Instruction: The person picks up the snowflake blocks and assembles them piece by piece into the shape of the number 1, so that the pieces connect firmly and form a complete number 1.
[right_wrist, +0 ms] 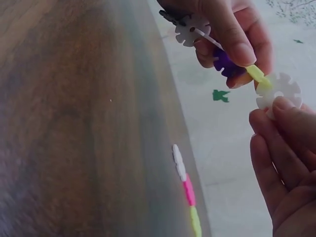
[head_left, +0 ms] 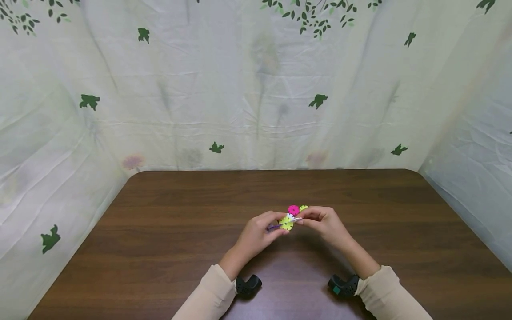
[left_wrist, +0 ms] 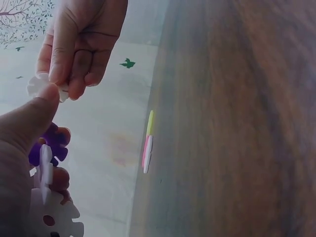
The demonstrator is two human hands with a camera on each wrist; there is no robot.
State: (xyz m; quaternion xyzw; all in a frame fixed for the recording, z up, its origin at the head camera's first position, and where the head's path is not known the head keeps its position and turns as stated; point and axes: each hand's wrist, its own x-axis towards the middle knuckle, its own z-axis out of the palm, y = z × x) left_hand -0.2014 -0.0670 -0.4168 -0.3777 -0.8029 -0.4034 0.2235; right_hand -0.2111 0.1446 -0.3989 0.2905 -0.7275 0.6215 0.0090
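White disc (head_left: 297,219), pinched by the right hand (head_left: 326,222), met the yellow disc (head_left: 287,225) pinched by the left hand (head_left: 255,232), low in the head view. Left wrist view: white sat upper left. Right wrist view: yellow slanted edge-on to white's rim.

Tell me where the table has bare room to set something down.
Bare wood on the table lies left of the left grip, right of the right grip, between the sleeves, and behind the pink disc toward the curtain. It is crowded at the middle, where both grips hold discs, the pink one lying beyond.
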